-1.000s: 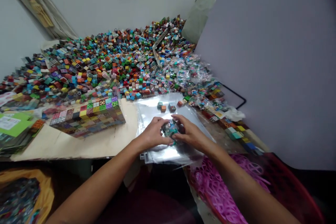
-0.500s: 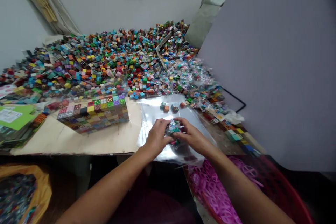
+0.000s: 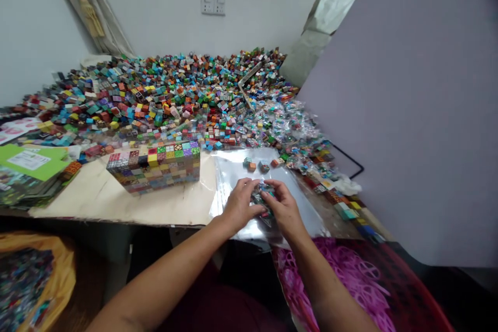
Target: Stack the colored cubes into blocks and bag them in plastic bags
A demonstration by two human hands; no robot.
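My left hand and my right hand meet over a stack of clear plastic bags at the table's near edge. Both are closed on a small clear bag of coloured cubes held between the fingertips. Three loose cubes lie on the plastic just beyond my hands. To the left stands a neat block of stacked cubes on the pale board.
A huge heap of loose coloured cubes covers the back of the table. Filled small bags pile at the right by a grey partition. Green leaflets lie at left. A red basket with pink plastic pieces sits below right.
The view has tilted up and shifted, so the table sits lower right in the picture. My hands stay closed on the small bag, drawn a little closer together.
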